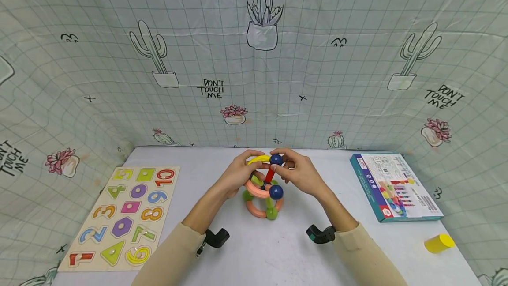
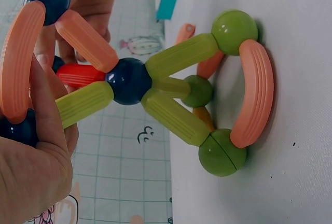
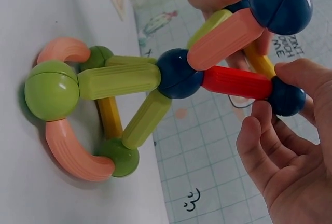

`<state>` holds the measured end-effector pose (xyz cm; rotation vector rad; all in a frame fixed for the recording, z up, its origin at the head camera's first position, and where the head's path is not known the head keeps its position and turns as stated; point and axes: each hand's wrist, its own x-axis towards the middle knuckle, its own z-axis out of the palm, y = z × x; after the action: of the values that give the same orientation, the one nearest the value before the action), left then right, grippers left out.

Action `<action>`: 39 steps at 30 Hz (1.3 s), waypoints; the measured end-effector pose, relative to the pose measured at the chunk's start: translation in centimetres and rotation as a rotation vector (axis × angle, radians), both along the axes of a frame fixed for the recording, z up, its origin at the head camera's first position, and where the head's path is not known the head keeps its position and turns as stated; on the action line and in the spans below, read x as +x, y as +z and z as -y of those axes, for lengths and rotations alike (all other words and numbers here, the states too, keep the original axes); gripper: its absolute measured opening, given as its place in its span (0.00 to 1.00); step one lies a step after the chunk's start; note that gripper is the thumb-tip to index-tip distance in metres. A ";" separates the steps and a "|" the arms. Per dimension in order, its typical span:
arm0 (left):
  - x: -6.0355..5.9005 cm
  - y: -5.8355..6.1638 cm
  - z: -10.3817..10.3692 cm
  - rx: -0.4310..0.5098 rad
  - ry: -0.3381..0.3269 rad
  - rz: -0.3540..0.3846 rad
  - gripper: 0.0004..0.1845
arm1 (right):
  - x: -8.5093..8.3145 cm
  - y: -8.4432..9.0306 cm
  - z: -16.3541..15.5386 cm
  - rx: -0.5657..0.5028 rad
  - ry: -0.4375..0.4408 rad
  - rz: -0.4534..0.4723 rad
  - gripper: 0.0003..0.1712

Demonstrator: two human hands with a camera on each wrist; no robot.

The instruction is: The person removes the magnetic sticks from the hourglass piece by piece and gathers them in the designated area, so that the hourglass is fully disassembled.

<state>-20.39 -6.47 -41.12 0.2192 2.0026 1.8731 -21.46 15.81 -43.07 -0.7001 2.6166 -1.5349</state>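
Note:
A model of magnetic balls and sticks stands on the table: a base ring of green balls (image 2: pixel 222 152) and curved sticks, with green sticks rising to a central blue ball (image 2: pixel 129 81). My right hand (image 1: pixel 299 171) pinches the blue ball (image 3: pixel 287 97) at the end of the red stick (image 3: pixel 236 82). Across the top, my left hand (image 1: pixel 237 172) holds the yellow curved stick (image 1: pixel 259 159), whose near end meets that ball. Its fingers also lie against another blue ball (image 2: pixel 18 129), partly hidden. A salmon curved stick (image 2: pixel 21 60) joins two upper blue balls.
A number-and-shape puzzle board (image 1: pixel 128 211) lies at the left of the white table (image 1: pixel 278 250). To the right is a teal-edged toy box (image 1: pixel 397 186), with a yellow cylinder (image 1: pixel 439 243) in front of it. A gridded cloth (image 1: pixel 254 78) hangs behind.

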 end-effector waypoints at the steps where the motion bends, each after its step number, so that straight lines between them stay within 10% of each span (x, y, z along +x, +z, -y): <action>1: 0.0 0.0 0.0 0.000 0.000 0.001 0.19 | 0.0 0.0 0.0 0.000 -0.001 0.001 0.23; 23: -0.1 0.0 0.0 0.014 0.010 0.044 0.19 | -0.6 0.2 -0.8 -0.153 -0.068 0.054 0.23; 39: -0.1 0.1 0.1 -0.006 0.015 0.052 0.19 | -2.6 -2.1 -1.1 -0.009 -0.148 0.162 0.30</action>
<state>-20.44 -6.56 -41.00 0.1528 1.9803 1.8627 -24.09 16.93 -45.20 -0.3715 2.5924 -1.5671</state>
